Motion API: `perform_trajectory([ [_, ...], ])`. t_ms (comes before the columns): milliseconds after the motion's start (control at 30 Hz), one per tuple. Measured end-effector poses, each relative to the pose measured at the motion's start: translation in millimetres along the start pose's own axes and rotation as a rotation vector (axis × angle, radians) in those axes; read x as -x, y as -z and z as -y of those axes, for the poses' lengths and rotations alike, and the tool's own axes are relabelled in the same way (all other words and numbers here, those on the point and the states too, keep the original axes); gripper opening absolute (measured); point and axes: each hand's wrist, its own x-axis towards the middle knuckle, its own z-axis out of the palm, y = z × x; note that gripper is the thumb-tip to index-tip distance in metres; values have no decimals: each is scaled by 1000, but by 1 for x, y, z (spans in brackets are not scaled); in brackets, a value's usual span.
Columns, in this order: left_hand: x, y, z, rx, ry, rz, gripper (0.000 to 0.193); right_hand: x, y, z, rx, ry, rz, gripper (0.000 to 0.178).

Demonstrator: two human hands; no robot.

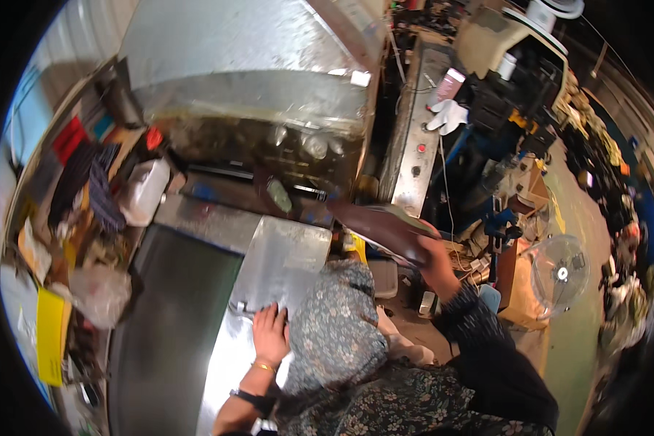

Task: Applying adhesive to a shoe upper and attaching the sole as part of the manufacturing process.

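My right hand [437, 263] grips one end of a dark brown shoe [389, 231], holding it up in front of me, over the right side of my lap. The shoe lies roughly sideways, its far end pointing left. My left hand [270, 334] rests on a shiny metal plate [291, 254] with its fingers stretched out and nothing in them. Beside its fingertips is a small metal fitting [240, 309]. A second dark shoe-like piece with a pale green part [276, 195] stands at the mouth of a large metal hood.
The metal hood [254, 87] fills the far side. A dark conveyor belt [174, 320] runs on my left, near a cluttered shelf with a plastic bag [102, 294]. At right are a control panel [418, 138], white gloves [447, 116], a fan [559, 274] and a cardboard box [519, 291].
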Motion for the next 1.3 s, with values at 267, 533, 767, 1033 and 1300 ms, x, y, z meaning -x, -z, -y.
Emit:
perform_trajectory([
  [267,-11,-1,-2,-11,-8,83,46,-220,-115,-187,1302,319,173,99],
  [533,-13,0,0,-34,3,109,47,-257,-145,-156,1445,-12,529,108],
  [767,-5,0,-1,-58,1,112,47,-83,-7,-86,920,151,566,34],
  [1033,-1,-2,-1,-79,-43,71,44,95,191,51,1134,478,-688,19],
  [1300,1,-5,-4,-113,-29,74,45,65,235,41,1578,186,-1018,92],
])
